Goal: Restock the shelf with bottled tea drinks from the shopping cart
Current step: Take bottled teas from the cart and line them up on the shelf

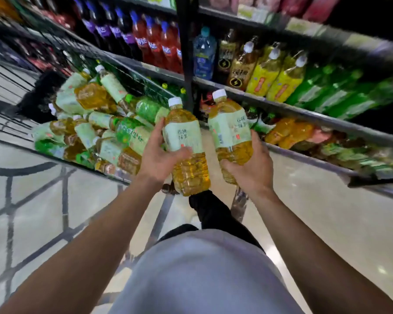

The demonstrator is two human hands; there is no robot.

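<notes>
My left hand grips a large tea bottle with amber liquid, a pale green label and a white cap. My right hand holds a second identical tea bottle from below. Both bottles are upright, side by side, in front of my chest. To the left, the shopping cart holds a pile of several more tea bottles lying on their sides. The shelf runs along the right and top of the view.
The upper shelf row carries purple and red soda bottles, a water bottle, yellow bottles and green bottles. The lower row holds orange bottles. A black upright post divides the shelving. Pale tiled floor lies beneath.
</notes>
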